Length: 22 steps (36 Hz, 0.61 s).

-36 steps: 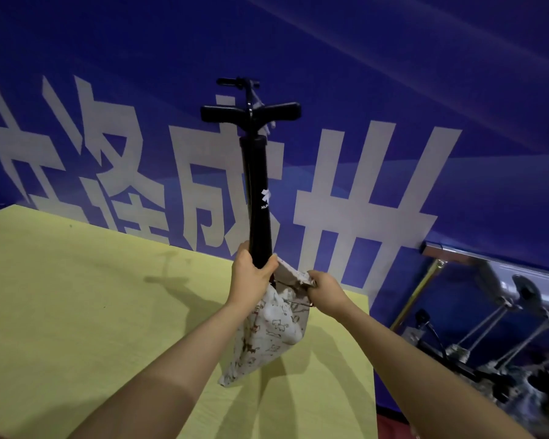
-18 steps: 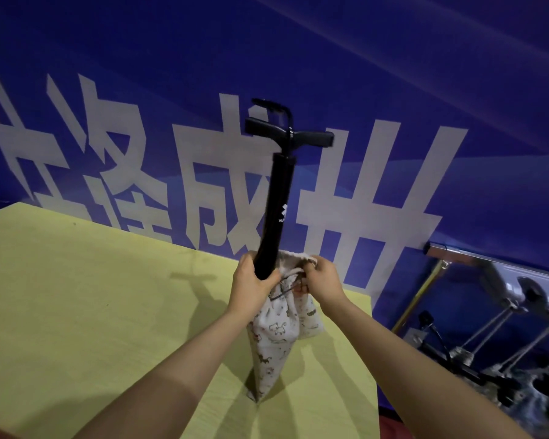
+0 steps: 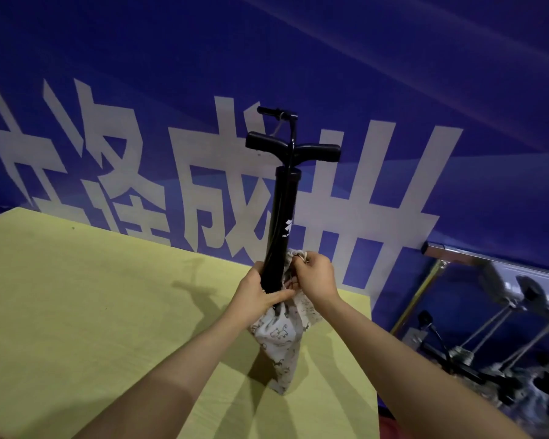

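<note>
**Two hands working a hand pump into a small cloth bag at a yellow counter**

A dark blue wall banner with large white characters filled the background. Below it lay a pale yellow counter, whose far right corner sat just behind the work. Off the counter's right edge, blurred metal stands leaned against a rail.

A black hand pump stood nearly upright close to the right edge, not far from that far corner. Its T-shaped handle was at the top, and a thin hose looped above the handle. The lower end of the barrel was out of sight inside a printed cloth bag. The bag hung down narrow, and its bottom tip appeared to rest on the counter.

The left hand was wrapped around the barrel just where it entered the bag. This probably kept the tall pump steady and upright so it would not tip while the cloth was handled. The right hand had its fingers curled and pinched the gathered rim of the bag beside the barrel. It seemed to be at the mouth or drawstring, either to draw the cloth higher or to cinch it; which of the two could not be told.

Most of the pump stood clear above the opening, so the bag looked too short to cover it.
</note>
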Motion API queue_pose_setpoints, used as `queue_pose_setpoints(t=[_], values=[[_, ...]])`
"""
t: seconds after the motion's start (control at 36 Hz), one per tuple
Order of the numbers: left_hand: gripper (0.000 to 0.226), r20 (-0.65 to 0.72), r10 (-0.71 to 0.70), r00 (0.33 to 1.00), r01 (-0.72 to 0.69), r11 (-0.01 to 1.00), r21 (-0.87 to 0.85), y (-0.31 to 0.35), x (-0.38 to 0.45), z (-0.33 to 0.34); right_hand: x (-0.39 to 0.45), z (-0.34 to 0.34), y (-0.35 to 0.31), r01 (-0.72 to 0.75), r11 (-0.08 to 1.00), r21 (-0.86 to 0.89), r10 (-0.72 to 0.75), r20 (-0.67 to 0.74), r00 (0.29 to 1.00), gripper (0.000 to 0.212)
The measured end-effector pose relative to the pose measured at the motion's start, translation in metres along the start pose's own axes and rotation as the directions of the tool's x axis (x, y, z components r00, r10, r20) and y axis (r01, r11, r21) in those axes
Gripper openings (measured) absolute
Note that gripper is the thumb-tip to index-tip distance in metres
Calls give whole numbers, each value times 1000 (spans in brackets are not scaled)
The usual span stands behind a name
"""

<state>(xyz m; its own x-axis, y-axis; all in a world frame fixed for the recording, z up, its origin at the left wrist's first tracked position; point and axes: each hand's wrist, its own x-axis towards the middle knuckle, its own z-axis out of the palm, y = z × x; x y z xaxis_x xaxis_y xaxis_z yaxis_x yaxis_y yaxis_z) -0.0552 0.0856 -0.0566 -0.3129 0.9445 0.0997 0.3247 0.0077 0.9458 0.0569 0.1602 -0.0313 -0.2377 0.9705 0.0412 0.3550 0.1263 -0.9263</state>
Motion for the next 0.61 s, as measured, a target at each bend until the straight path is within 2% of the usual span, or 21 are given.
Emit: queue_pose_setpoints(t=[0.14,0.19,0.25,0.36,0.42,0.5,0.61], values=[[45,-99,21,995,-19,1000,21,-5,2,2,0,2,-6,64,996,-59,-63,23,998,25],[38,-118,36,992,-31,999,41,-1,2,4,2,0,-5,104,982,-156,-102,23,995,30],[34,-142,47,989,-40,998,50,3,3,4,8,-4,-1,127,950,-284,-130,8,991,25],[30,-165,39,986,-35,999,22,6,9,-2,16,-22,9,145,797,-586,-139,56,989,17],[31,-169,36,985,-32,999,23,6,13,-8,18,-30,14,138,799,-586,-116,75,990,15],[34,-180,34,983,-26,999,42,3,20,-12,16,-37,12,153,863,-481,-104,127,986,13],[37,-216,19,976,-1,997,83,-2,24,-11,13,-37,0,228,868,-441,-149,208,967,12]])
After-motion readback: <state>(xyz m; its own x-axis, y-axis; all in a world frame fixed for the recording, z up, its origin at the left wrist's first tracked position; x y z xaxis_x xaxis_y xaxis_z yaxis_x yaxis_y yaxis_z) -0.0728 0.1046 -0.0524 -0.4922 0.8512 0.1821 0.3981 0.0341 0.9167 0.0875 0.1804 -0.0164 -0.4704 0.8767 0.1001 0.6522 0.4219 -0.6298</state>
